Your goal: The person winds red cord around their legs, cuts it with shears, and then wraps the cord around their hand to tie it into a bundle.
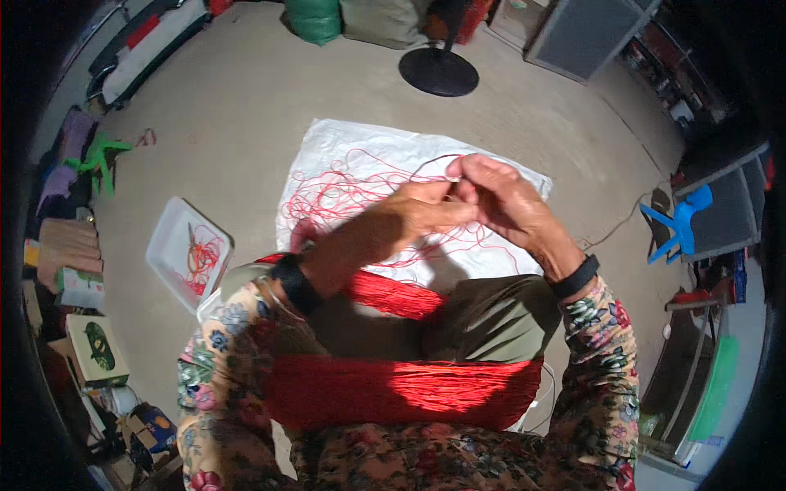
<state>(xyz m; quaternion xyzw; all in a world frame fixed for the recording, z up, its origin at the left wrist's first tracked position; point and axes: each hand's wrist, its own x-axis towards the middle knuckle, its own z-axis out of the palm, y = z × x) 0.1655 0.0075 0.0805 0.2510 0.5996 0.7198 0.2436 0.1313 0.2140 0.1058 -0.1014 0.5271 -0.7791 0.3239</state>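
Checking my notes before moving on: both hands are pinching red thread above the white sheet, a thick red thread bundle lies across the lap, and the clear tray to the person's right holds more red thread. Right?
Not quite. In the head view the clear tray sits to the person's left, not right. The rest holds: left hand and right hand pinch red thread above the white sheet, and the thick red thread bundle lies across the lap.

A bare concrete floor (246, 106) fills the room, a white woven sheet (360, 147) spread at its centre. A black round stand base (439, 72) sits at 12 o'clock, a grey cabinet (585, 33) at 1 o'clock. A blue plastic chair (684, 221) stands at 3 o'clock, stacked boxes (78, 270) at 9 o'clock.
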